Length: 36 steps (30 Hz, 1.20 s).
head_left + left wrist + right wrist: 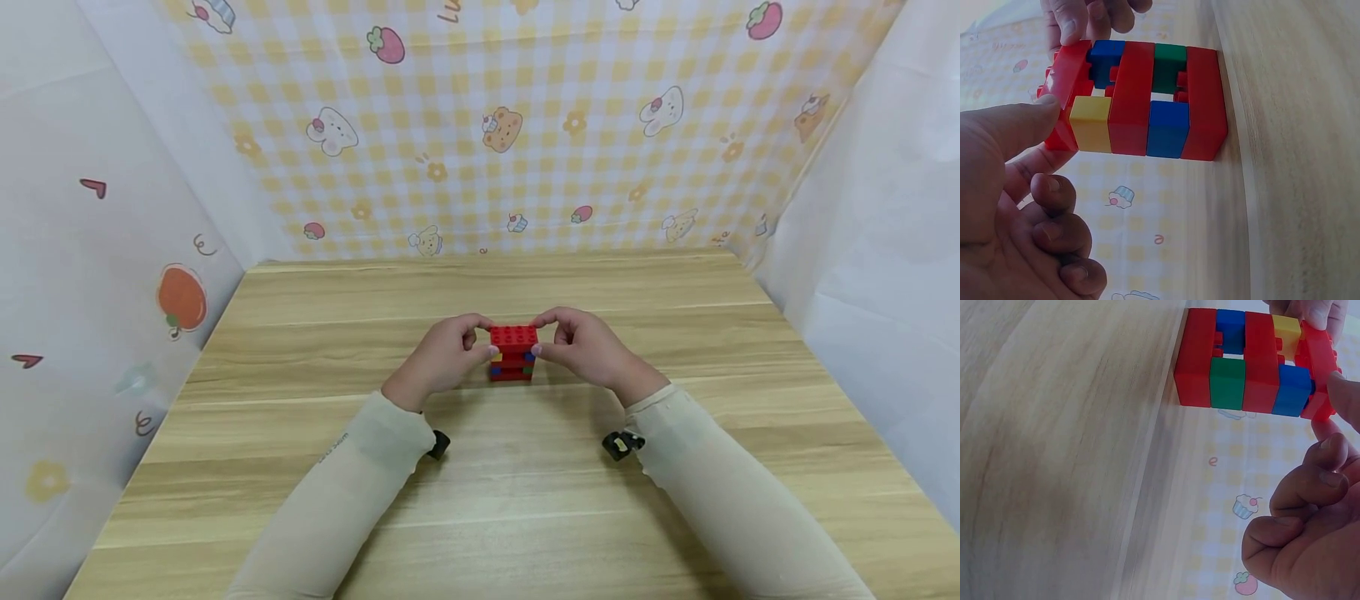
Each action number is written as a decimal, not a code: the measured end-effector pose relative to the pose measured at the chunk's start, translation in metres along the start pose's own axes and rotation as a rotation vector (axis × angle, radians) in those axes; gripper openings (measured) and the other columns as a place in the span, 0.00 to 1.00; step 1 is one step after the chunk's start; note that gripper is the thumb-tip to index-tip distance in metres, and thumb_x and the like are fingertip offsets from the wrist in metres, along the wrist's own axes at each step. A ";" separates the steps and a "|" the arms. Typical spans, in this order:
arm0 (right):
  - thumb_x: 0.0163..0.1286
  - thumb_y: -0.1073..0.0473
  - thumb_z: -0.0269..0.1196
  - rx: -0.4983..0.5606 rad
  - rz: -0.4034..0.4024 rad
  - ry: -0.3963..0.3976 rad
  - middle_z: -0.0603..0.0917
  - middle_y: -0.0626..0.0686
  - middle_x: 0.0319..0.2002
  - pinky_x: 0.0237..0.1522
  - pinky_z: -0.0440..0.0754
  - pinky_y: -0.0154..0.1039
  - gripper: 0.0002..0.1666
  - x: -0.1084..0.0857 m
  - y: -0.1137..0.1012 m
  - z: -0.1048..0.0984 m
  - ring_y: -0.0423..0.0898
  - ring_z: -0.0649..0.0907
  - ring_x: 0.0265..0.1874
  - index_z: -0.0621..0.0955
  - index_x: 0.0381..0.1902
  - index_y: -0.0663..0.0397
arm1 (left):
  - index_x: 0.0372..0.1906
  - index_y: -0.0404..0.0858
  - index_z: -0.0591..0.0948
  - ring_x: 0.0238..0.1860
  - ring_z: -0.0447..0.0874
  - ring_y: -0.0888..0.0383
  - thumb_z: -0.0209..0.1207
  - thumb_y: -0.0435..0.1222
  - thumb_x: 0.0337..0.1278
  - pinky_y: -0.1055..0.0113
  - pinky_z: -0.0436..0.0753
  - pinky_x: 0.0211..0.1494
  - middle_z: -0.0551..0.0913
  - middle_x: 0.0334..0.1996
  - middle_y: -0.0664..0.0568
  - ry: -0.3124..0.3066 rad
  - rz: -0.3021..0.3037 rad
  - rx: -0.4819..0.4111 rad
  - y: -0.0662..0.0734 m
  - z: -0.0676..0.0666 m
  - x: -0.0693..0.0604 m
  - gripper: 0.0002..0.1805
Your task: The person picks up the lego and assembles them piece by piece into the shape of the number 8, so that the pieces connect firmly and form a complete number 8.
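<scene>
A small tower of toy building blocks stands upright on the table. Its top red block (513,335) is pinched at the left end by my left hand (452,354) and at the right end by my right hand (588,348). That block sits slightly askew, with a narrow gap over the blue block (1292,389) on the right. A yellow block (1090,125) supports the left side. Below come a middle red block (1130,119), then a lower blue block (1168,129) and a green block (1227,384), and a bottom red block (1205,103) on the table.
The wood-grain table (510,517) extends around the tower on every side. Behind it hangs a yellow checked cloth (465,183) with cartoon prints. White cloths (870,250) hang at the left and right sides. Dark wrist straps (622,445) show under the sleeves.
</scene>
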State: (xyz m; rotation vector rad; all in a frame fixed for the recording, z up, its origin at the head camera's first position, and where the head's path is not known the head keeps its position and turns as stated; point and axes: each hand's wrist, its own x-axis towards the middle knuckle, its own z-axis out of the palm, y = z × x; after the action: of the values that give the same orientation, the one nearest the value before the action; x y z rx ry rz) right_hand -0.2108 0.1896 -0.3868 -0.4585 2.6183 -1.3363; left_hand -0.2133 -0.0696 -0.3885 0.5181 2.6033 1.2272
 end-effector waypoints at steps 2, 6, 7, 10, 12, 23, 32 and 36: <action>0.72 0.57 0.71 0.001 -0.002 0.000 0.74 0.50 0.23 0.23 0.69 0.36 0.20 0.000 0.000 0.000 0.45 0.71 0.19 0.83 0.60 0.52 | 0.64 0.44 0.81 0.22 0.63 0.56 0.64 0.44 0.74 0.63 0.66 0.29 0.68 0.25 0.52 -0.004 0.000 0.007 0.000 0.000 0.000 0.20; 0.72 0.57 0.71 -0.002 -0.005 0.002 0.74 0.51 0.24 0.23 0.70 0.37 0.21 -0.002 -0.002 -0.001 0.46 0.72 0.20 0.83 0.61 0.51 | 0.64 0.44 0.81 0.22 0.63 0.56 0.65 0.44 0.74 0.63 0.65 0.29 0.69 0.24 0.52 -0.008 -0.004 0.018 0.000 0.000 0.001 0.20; 0.72 0.57 0.71 -0.003 -0.006 0.005 0.75 0.51 0.24 0.24 0.70 0.37 0.21 -0.002 -0.003 -0.002 0.47 0.72 0.20 0.83 0.61 0.51 | 0.65 0.44 0.81 0.22 0.63 0.56 0.65 0.44 0.74 0.63 0.65 0.29 0.69 0.24 0.52 -0.009 -0.007 0.020 0.001 0.000 0.001 0.20; 0.73 0.57 0.70 -0.001 -0.012 0.008 0.75 0.51 0.25 0.24 0.70 0.37 0.20 -0.003 -0.005 -0.002 0.48 0.72 0.21 0.83 0.61 0.50 | 0.65 0.44 0.81 0.22 0.63 0.56 0.65 0.44 0.73 0.63 0.65 0.30 0.69 0.24 0.52 -0.010 -0.014 0.023 0.001 0.000 0.001 0.20; 0.74 0.56 0.70 0.000 -0.012 0.007 0.75 0.51 0.25 0.24 0.70 0.37 0.19 -0.003 -0.006 -0.002 0.48 0.72 0.21 0.83 0.61 0.49 | 0.65 0.44 0.81 0.22 0.63 0.56 0.65 0.43 0.73 0.63 0.65 0.30 0.69 0.24 0.52 -0.012 -0.017 0.023 0.001 0.000 0.001 0.20; 0.74 0.57 0.70 0.003 0.007 0.008 0.74 0.51 0.24 0.23 0.69 0.37 0.18 -0.002 -0.005 0.000 0.46 0.71 0.20 0.84 0.59 0.50 | 0.65 0.45 0.81 0.21 0.62 0.57 0.65 0.44 0.73 0.64 0.65 0.29 0.68 0.24 0.53 -0.013 -0.007 0.021 -0.001 0.001 0.000 0.20; 0.74 0.56 0.70 -0.007 0.006 0.014 0.74 0.51 0.23 0.23 0.69 0.37 0.18 -0.002 -0.008 0.002 0.46 0.71 0.20 0.84 0.60 0.51 | 0.65 0.47 0.79 0.22 0.62 0.56 0.65 0.43 0.72 0.62 0.66 0.31 0.67 0.26 0.52 -0.002 0.025 -0.072 -0.003 -0.002 0.001 0.20; 0.74 0.57 0.70 0.001 0.019 0.009 0.74 0.51 0.23 0.23 0.68 0.36 0.18 -0.002 -0.008 0.002 0.46 0.71 0.20 0.83 0.60 0.51 | 0.58 0.48 0.80 0.22 0.62 0.55 0.64 0.41 0.73 0.62 0.66 0.31 0.67 0.26 0.52 0.014 0.044 -0.121 -0.003 -0.002 0.000 0.14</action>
State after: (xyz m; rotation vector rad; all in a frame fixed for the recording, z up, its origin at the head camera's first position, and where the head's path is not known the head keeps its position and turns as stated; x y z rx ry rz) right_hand -0.2065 0.1845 -0.3813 -0.4278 2.6221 -1.3376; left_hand -0.2147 -0.0724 -0.3895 0.5474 2.5217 1.3969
